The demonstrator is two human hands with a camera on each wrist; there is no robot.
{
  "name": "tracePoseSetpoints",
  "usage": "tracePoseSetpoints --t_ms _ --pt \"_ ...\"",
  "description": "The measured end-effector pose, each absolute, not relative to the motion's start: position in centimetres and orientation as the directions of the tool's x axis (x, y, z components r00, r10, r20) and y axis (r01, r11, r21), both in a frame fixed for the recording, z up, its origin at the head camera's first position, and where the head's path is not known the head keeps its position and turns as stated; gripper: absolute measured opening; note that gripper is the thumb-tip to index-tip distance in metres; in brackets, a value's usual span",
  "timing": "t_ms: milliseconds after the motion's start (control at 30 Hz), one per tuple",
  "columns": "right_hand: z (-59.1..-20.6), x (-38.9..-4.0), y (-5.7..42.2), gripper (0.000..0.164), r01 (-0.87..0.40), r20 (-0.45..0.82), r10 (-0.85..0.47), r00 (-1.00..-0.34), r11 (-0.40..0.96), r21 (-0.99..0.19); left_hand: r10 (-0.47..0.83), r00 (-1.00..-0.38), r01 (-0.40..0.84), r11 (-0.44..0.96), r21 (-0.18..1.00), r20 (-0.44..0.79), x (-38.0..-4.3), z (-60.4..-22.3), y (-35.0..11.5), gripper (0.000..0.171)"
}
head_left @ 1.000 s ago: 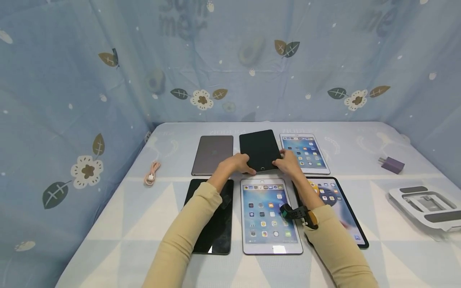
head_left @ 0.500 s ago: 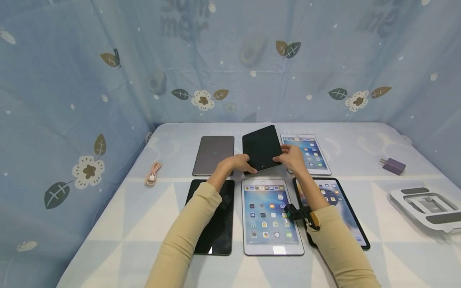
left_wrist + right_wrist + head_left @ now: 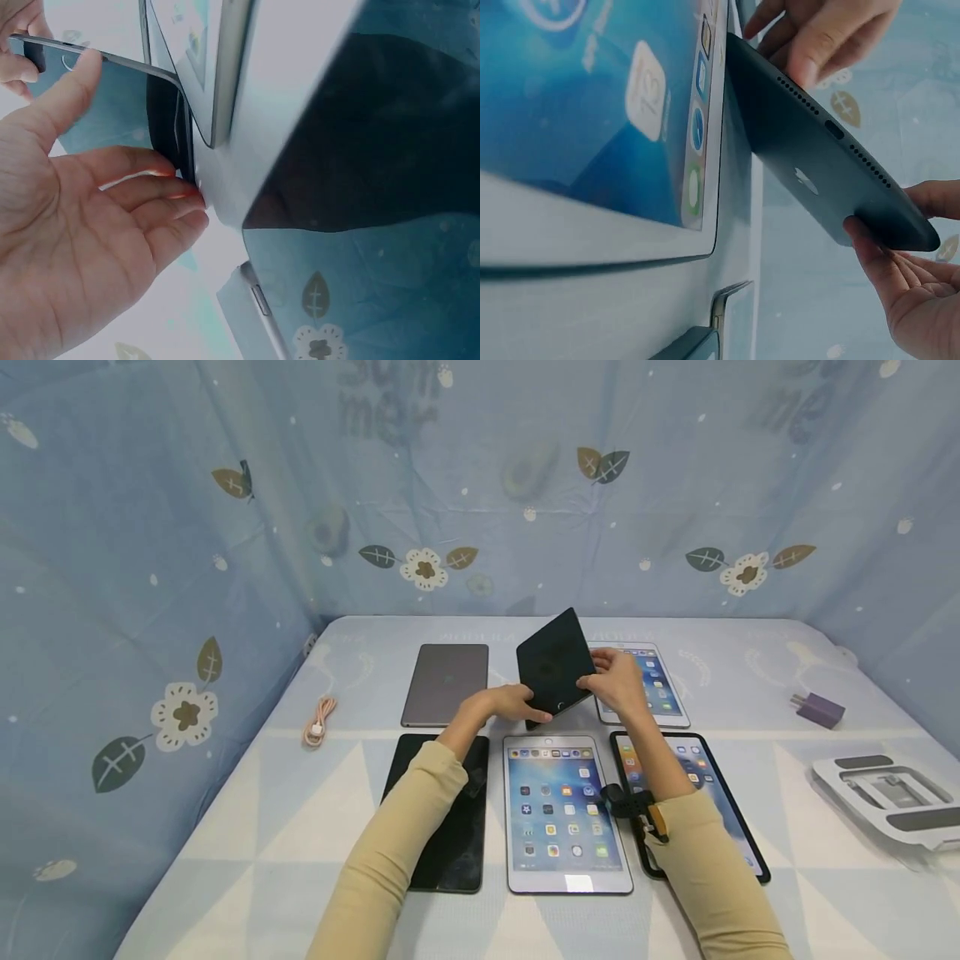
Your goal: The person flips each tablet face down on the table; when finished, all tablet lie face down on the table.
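Both hands hold a black tablet [image 3: 553, 664] with a round home button, tilted up on its lower left corner, right side higher. The left hand [image 3: 504, 702] pinches that lower corner; the thumb lies at the bottom edge, as the left wrist view shows, fingers [image 3: 154, 180] behind. The right hand [image 3: 617, 681] grips the right edge, thumb on the screen side and fingers [image 3: 866, 244] on the back. In the right wrist view the tablet's dark back [image 3: 810, 180] shows a pale logo and a charging port [image 3: 834, 130]. Below lies a white tablet [image 3: 566, 810] with its screen lit.
A grey tablet [image 3: 447, 685] lies back up at left, a black tablet [image 3: 450, 839] in front. Lit tablets, one white [image 3: 662, 687] and one black-rimmed [image 3: 723, 802], lie at right. A pink cable [image 3: 318, 723], purple charger [image 3: 819, 710] and white stand [image 3: 892, 797] flank them.
The black tablet has tilted up steeply, its right side rising and its screen turning leftward. The right hand has moved up and slightly right; the left has shifted a little right.
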State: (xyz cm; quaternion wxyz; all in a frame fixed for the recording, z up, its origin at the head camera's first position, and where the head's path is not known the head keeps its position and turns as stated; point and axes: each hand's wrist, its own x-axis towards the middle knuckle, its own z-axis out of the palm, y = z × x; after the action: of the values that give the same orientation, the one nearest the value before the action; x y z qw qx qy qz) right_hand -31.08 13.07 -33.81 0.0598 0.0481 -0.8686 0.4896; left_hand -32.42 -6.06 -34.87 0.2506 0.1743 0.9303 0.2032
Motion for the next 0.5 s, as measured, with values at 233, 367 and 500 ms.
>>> tracePoseSetpoints --t_ms 233,367,500 --pt "-33.8 -30.7 11.8 0.048 -0.308 0.311 -0.080 -0.947 0.508 -0.804 0.452 -0.808 0.138 0.769 0.624 -0.377 -32.7 -35.2 -7.0 0.074" --pt "-34.2 -30.6 11.1 0.044 -0.341 0.359 -0.062 -0.931 0.494 -0.800 0.466 -0.806 0.089 0.706 0.703 -0.365 -32.7 -35.2 -7.3 0.071" --pt "-34.4 -30.7 10.7 0.045 -0.364 0.358 -0.103 -0.928 0.450 -0.816 0.472 -0.807 0.058 0.663 0.747 -0.356 -32.8 -35.3 -7.5 0.069"
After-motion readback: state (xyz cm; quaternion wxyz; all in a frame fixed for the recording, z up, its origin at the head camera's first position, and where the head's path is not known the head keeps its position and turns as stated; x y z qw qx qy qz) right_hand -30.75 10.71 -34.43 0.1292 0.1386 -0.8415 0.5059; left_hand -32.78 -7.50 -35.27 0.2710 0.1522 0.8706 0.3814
